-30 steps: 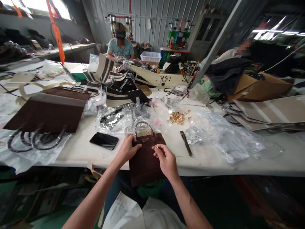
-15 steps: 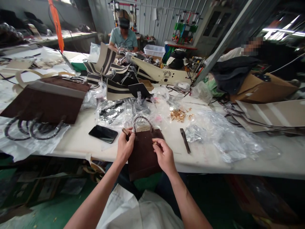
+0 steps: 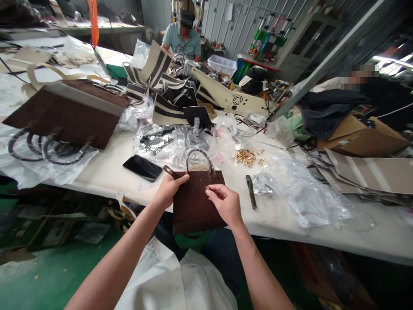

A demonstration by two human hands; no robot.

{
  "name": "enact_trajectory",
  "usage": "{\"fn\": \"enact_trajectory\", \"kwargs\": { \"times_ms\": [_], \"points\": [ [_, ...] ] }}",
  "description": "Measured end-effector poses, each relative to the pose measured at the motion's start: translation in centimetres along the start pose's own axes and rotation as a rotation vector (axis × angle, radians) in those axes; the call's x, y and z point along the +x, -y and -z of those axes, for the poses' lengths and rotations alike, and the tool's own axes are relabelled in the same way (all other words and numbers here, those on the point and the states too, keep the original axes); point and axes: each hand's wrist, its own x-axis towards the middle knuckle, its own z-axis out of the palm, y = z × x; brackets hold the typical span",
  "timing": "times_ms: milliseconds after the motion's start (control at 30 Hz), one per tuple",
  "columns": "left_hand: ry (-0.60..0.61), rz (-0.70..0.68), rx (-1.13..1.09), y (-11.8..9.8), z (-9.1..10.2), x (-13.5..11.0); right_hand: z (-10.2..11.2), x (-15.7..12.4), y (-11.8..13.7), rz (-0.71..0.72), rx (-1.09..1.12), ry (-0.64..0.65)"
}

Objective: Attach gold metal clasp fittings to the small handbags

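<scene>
A small dark brown handbag (image 3: 196,204) with one rounded handle (image 3: 197,151) showing stands at the table's front edge. My left hand (image 3: 169,188) grips its upper left side, thumb across the front. A dark strap end with a metal fitting (image 3: 168,170) sticks out above those fingers. In front of the bag, below the right foot of the handle, my right hand (image 3: 225,201) pinches a tiny gold-coloured metal fitting (image 3: 207,188). Its exact shape is too small to make out. A small mark shows on the bag's front near the top.
Left of the bag lies a black phone (image 3: 142,168); to the right, a dark flat metal tool (image 3: 251,192). Behind are a pile of gold fittings (image 3: 245,158) and crumpled plastic (image 3: 309,189). Larger brown bag pieces (image 3: 69,113) lie at left. A person (image 3: 182,41) sits across the table.
My left thumb now lies across the bag's front, and the strap end stands up more clearly. The pinched gold fitting is now in front of the bag. The whole view has shifted and tilted.
</scene>
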Motion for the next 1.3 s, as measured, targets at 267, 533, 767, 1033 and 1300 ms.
{"fn": "enact_trajectory", "kwargs": {
  "times_ms": [267, 533, 767, 1033, 1300],
  "points": [
    [0.021, 0.084, -0.034, -0.1, 0.2, 1.0, 1.1, 6.0, 1.0, 0.448, -0.236, 0.132],
    [-0.001, 0.066, -0.048, 0.2, 0.7, 1.2, 1.4, 7.1, -0.3, 0.447, -0.235, 0.254],
    [-0.003, 0.068, -0.049, 0.4, 1.0, 1.6, 1.3, 7.6, 0.7, 0.514, -0.328, 0.332],
    [0.032, 0.058, -0.012, 0.2, 1.0, 1.2, 0.5, 7.9, 1.0, 0.595, -0.447, 0.429],
    [0.049, 0.060, -0.024, 0.3, 1.0, 1.2, 0.6, 7.6, 0.7, 0.592, -0.378, 0.434]
  ]
}}
